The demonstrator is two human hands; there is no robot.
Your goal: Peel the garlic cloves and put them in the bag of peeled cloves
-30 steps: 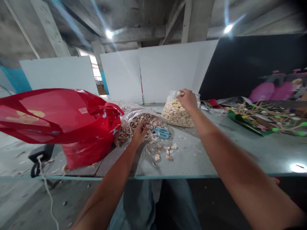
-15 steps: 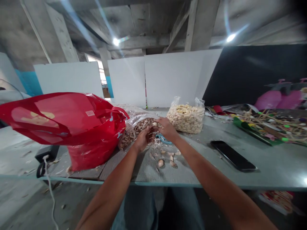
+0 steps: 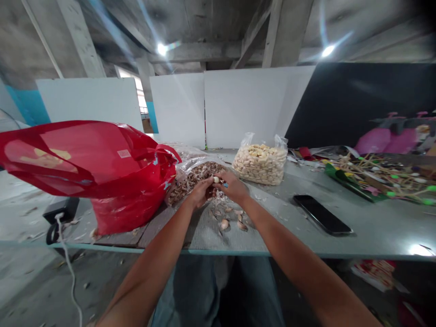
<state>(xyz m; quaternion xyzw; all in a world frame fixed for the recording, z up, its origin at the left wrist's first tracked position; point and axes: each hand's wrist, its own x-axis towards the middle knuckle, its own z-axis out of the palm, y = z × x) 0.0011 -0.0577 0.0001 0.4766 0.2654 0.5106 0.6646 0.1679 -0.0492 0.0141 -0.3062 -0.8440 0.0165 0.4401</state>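
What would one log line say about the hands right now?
left hand: holding small pale garlic clove | right hand: pinching same clove | place: over clear bag of brown garlic skins

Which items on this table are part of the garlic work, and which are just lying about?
In use:
left hand and right hand, both on a garlic clove
bag of skins
bag of peeled cloves
loose cloves

Lying about:
red bag
phone
sticks and craft scraps
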